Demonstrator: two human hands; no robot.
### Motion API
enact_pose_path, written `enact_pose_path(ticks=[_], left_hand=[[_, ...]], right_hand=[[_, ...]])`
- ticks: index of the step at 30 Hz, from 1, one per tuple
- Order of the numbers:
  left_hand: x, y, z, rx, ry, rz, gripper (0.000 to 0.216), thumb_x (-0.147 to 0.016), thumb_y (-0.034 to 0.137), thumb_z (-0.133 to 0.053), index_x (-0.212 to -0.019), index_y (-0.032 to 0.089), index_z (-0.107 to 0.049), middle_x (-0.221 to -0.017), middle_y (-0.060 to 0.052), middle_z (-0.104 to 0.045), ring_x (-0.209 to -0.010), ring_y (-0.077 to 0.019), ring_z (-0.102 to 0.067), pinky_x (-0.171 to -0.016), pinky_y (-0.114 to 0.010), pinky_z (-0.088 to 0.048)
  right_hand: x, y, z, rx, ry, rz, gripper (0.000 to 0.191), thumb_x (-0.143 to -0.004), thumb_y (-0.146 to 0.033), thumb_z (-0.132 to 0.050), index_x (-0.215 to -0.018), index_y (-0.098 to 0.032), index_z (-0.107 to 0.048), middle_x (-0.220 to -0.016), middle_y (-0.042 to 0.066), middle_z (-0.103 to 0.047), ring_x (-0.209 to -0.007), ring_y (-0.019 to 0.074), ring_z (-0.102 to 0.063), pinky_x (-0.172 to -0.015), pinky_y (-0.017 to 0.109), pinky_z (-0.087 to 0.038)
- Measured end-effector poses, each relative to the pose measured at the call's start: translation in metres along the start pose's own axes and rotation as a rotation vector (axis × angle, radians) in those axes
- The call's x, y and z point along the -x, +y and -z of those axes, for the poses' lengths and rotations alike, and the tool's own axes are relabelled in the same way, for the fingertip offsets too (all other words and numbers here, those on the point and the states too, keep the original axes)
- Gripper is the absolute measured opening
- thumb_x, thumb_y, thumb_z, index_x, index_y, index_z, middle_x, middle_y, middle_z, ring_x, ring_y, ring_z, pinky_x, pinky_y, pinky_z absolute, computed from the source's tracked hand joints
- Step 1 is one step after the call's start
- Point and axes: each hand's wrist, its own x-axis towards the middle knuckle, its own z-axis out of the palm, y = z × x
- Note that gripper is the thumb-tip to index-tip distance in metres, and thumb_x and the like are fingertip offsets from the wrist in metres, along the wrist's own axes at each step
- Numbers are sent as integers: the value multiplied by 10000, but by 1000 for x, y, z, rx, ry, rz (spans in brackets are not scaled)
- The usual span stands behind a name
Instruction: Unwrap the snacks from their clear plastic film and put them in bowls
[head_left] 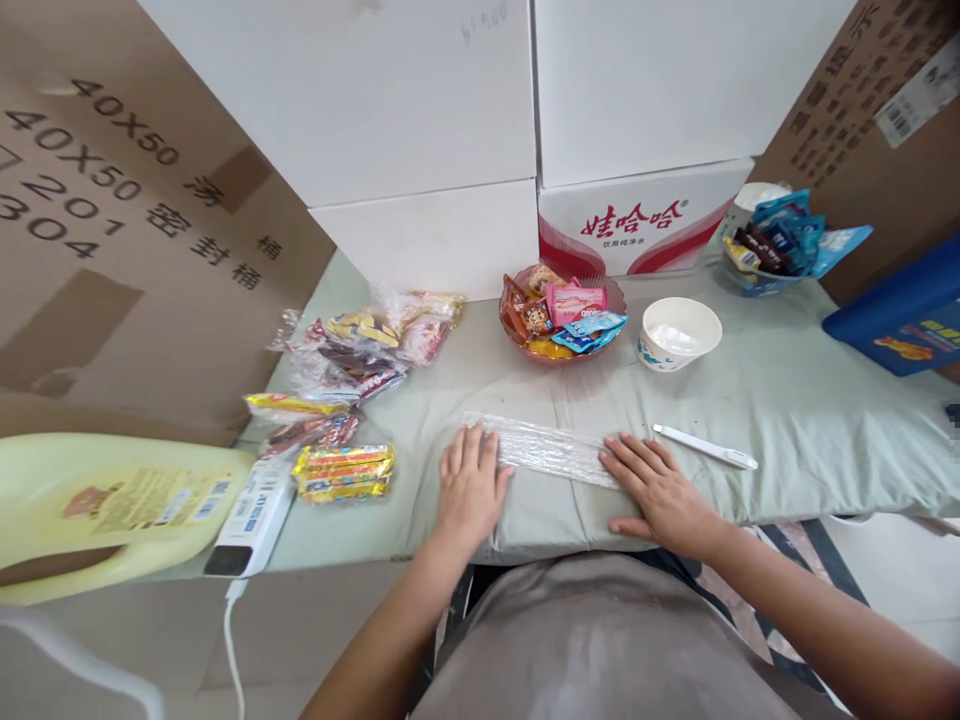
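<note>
clear plastic, a flat crinkled bag, lies across the near edge of the counter, which is covered in pale green cloth. both hands rest flat and open on it, gripping nothing: the left hand presses palm down on the bag's left end, fingers spread, and the right hand lies palm down over its right end. a white pen-like tool lies just beside the right hand, apart from it. farther back, a reddish bowl holds mixed wrapped sweets, and a white paper bowl stands just to its right. a tub of blue and dark packets sits at the far right corner. left of the hands lie yellow snack bars and, behind them, a loose heap of wrapped snacks in clear bags. a pale yellow jug lies on its side at the left edge, with a white sealer device beside it. cardboard boxes stand along the back.
</note>
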Motion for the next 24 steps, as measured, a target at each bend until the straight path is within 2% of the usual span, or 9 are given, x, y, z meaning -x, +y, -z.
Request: enact_pose_path(ticks=[3,5,7,11,14,16,18,21,24], left_hand=[[6,48,5,167,-39,-140,310,-931,278,-468,-1180,187,-628,-1172,-145,-594,-1088,-289,-539,-926,-464,-463],[7,74,3,245,-93,-245,283,-915,245,-492,-1159,197,-628,-1157,-129,-591,-1075,-281,-532,-915,-460,-467],[7,89,-1,295,-123,-334,284,-903,224,-509,-1163,197,-620,-1195,-129,-580,-1141,-296,-503,-956,-483,-443],[3,92,-6,470,-211,-568,268,-936,226,-454,-1151,211,-614,-1227,-104,-603,-1265,-283,-460,-1088,-519,-327],[1,86,-5,745,-345,-695,351,-988,334,-361,-1273,217,-529,-1258,-88,-612,-1297,-253,-462,-1129,-491,-298],[1,81,-6,968,-382,-680,460,-998,446,-310,-1368,205,-441,-1332,-113,-560,-1309,-258,-452,-1126,-471,-323],[3,78,-12,1174,-367,-562,543,-990,522,-288,-1418,199,-377,-1390,-143,-490,-1310,-277,-440,-1110,-475,-351],[4,76,-25,1458,-369,-306,577,-984,534,-321,-1468,223,-269,-1370,-158,-454,-1268,-281,-464,-1062,-488,-407],[3,78,-35,1612,-390,-150,624,-968,471,-446,-1493,274,-172,-1327,-143,-445,-1225,-256,-489,-1027,-475,-441]], right_hand=[[20,-14,3,-44,28,2,573,-874,-489,-586,-1354,-185,-517,-1342,148,-568,-1167,301,-521,-951,455,-398],[30,-23,5,-84,60,18,357,-887,-278,-552,-1233,-207,-599,-1174,113,-652,-992,251,-576,-857,408,-428],[36,-30,12,-122,112,44,315,-849,-125,-488,-1109,-218,-638,-1065,85,-671,-934,225,-581,-827,388,-428],[36,-40,43,-288,163,95,270,-800,-64,-456,-963,-209,-614,-1070,78,-661,-1133,252,-548,-973,451,-387],[26,-42,68,-593,55,109,243,-798,-72,-452,-951,-206,-584,-921,40,-672,-957,186,-619,-898,370,-459],[15,-38,74,-746,-17,51,214,-825,-100,-459,-961,-206,-586,-843,15,-667,-786,137,-627,-738,273,-487],[1,-28,69,-788,-37,-108,166,-863,-157,-477,-964,-206,-599,-837,14,-677,-739,127,-629,-652,236,-471],[-27,-6,49,-703,1,-419,168,-879,-241,-502,-1001,-195,-607,-792,14,-682,-696,142,-633,-626,243,-457],[-53,10,30,-539,-10,-629,240,-871,-251,-520,-1087,-178,-595,-777,19,-688,-698,162,-639,-653,259,-442]])
